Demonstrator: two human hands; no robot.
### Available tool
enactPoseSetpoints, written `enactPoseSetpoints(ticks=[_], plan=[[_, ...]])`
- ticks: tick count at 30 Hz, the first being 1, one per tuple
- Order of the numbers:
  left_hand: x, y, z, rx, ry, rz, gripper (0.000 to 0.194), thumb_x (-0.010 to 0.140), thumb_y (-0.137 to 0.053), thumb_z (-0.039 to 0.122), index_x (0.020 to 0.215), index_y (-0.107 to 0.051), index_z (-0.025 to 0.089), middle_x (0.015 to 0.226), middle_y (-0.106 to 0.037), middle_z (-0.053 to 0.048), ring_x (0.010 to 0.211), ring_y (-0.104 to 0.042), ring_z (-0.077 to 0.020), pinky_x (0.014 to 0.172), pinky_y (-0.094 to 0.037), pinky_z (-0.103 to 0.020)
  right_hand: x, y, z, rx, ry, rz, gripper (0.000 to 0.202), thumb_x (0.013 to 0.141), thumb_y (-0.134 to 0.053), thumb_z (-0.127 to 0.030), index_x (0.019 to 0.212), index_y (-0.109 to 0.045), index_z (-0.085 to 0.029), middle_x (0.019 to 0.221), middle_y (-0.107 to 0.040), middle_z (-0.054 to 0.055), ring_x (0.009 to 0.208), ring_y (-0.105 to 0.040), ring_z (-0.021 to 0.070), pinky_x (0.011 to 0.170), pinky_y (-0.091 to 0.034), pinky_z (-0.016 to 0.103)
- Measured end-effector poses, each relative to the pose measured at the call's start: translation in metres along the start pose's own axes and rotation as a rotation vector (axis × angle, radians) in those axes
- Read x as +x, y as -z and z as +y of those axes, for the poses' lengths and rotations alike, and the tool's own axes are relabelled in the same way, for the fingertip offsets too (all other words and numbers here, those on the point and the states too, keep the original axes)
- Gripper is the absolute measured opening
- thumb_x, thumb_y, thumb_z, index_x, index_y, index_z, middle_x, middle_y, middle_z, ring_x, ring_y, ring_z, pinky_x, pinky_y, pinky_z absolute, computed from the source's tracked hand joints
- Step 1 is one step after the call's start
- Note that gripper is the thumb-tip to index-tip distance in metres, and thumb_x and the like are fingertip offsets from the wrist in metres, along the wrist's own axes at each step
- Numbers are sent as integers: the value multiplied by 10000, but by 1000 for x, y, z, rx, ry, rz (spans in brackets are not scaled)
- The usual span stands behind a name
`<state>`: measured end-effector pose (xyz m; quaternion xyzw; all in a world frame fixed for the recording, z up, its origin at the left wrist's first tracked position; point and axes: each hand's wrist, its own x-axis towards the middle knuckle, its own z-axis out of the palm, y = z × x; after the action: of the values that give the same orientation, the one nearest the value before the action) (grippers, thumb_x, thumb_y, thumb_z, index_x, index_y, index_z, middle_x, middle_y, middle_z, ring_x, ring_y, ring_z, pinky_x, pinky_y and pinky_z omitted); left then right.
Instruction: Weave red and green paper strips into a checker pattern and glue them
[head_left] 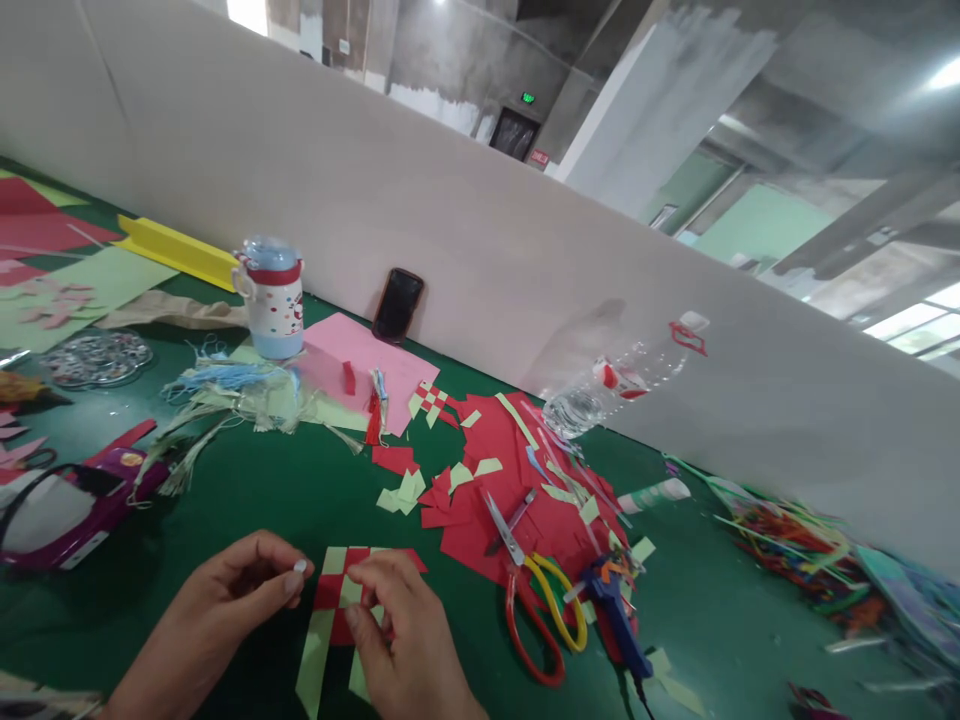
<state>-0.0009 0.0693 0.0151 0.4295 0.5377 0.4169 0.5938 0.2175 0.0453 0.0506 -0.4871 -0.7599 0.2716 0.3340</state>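
My left hand point(244, 590) pinches a small white piece point(300, 566) between thumb and forefinger; it is too small to identify. Just to its right, a checkered piece of woven red and pale green paper strips point(328, 592) lies on the table, with loose strip ends pointing toward me. Over its right part is my right hand point(405, 625), fingers curved and thumb apart from the forefinger, with nothing visible between them. That hand covers some of the weave. Scissors point(525, 580) with red and yellow handles lie partly open on red paper, right of my right hand.
A blue glue gun point(619, 615) lies beside the scissors. Paper scraps cover the red sheet point(472, 535). A clear bottle point(600, 390), a phone point(398, 305) and a cup point(274, 300) stand near the partition. Tassels point(232, 385) and a purple object point(82, 505) are on the left.
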Motion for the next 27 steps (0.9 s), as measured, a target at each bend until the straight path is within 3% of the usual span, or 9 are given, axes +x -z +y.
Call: enactPoseSetpoints(ticks=[4,10,18,23,27], plan=[[-1,2,-1,38,7,-29,381,733,-817,598,811,-737,233,722,-680,12,727,-629,-154,680,-515,-208,5,-5,-3,105,-49,-14,298,933,-584,-183,1215,-672,-219,1164,-689,90,850,-700,161,723,-589,225],[-3,-6,6,36,11,-92,420,694,-816,639,769,-747,231,746,-722,-10,728,-666,-176,680,-546,-231,12,-13,-15,239,-19,48,321,987,-524,-158,1259,-668,-252,1184,-689,75,1095,-690,176,959,-562,257],[-3,-9,9,48,20,-74,415,675,-816,630,744,-738,229,721,-727,-11,702,-679,-182,653,-549,-231,13,-14,-18,236,4,21,378,977,-467,-86,1241,-676,-259,1165,-671,74,1074,-695,165,940,-568,240],[-1,-1,3,308,-41,-52,380,751,-718,623,796,-737,246,768,-733,-3,742,-681,-188,672,-532,-229,8,-4,-7,108,-23,71,328,996,-471,-122,1242,-658,-234,1183,-672,87,1087,-689,169,958,-559,244],[12,-2,2,658,-145,-136,307,878,-551,534,860,-714,274,825,-743,14,767,-682,-175,697,-495,-236,0,8,9,49,-58,117,300,1002,-478,-128,1202,-674,-237,1167,-681,84,1058,-704,161,933,-568,222]])
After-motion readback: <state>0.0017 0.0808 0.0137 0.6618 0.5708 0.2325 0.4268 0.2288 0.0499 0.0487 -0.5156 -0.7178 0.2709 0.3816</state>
